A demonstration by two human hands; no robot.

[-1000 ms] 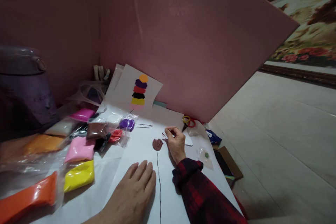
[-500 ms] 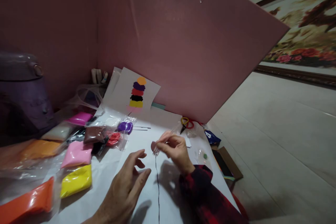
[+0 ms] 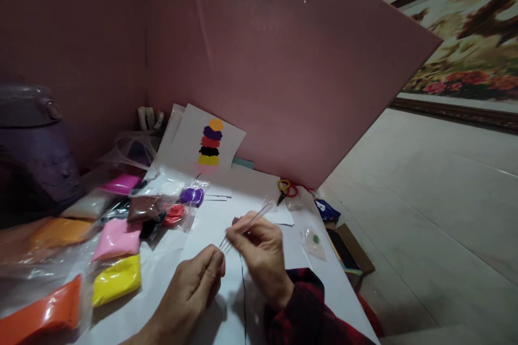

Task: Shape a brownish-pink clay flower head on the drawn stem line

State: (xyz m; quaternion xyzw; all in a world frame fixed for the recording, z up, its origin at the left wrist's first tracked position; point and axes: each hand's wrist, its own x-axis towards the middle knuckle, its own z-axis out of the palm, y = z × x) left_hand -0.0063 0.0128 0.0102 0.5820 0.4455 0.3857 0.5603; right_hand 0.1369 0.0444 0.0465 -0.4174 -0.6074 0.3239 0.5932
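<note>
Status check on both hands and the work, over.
Right hand gripping slim clear pronged tool. Left hand closed at its prong tips; contents unclear. Small brown piece on white paper, mostly hidden behind right hand.

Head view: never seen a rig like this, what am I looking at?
No robot: these are a person's two bare hands, and every picture comes from one camera worn on the head. The right hand holds a clear pronged tool, tips near the closed left hand; whether that holds anything is unclear. Below is white paper with a dark line. Coloured packets lie left, scissors beyond the right hand, and a colour-patched sheet at the back.
</note>
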